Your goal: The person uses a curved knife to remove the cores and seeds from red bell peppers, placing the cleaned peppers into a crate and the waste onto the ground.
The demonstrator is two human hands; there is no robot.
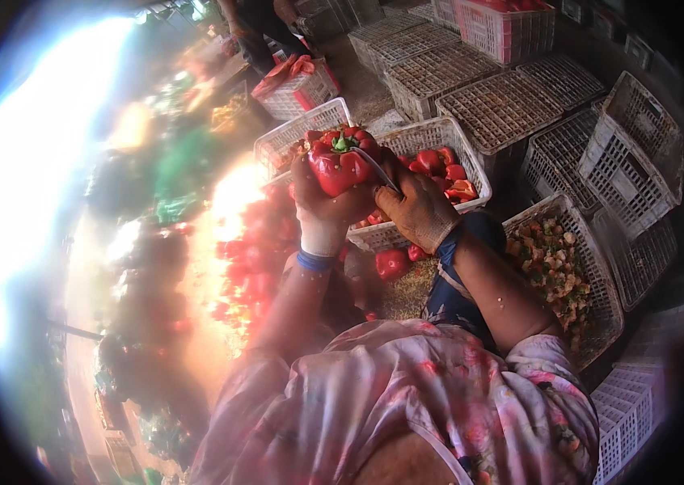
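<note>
My gloved left hand (324, 203) holds a whole red bell pepper (342, 171), its green stem turned up. My right hand (419, 209), in a stained work glove, grips a knife with a narrow, curved metal blade (375, 165). The blade lies against the top of the pepper near the stem; its handle is hidden in the fist. Beyond the hands, a white plastic crate (480, 176) contains red peppers and cut pieces (439, 167). Another white crate (345, 109), behind the held pepper, contains red and orange bits.
On the right, a crate (606, 297) holds cut pepper cores (551, 267). Stacked dirty crates (499, 109) stand beyond it. Loose red peppers (392, 264) lie on the seed-strewn floor between my legs. A person (260, 27) stands at the top. Glare blurs the left side.
</note>
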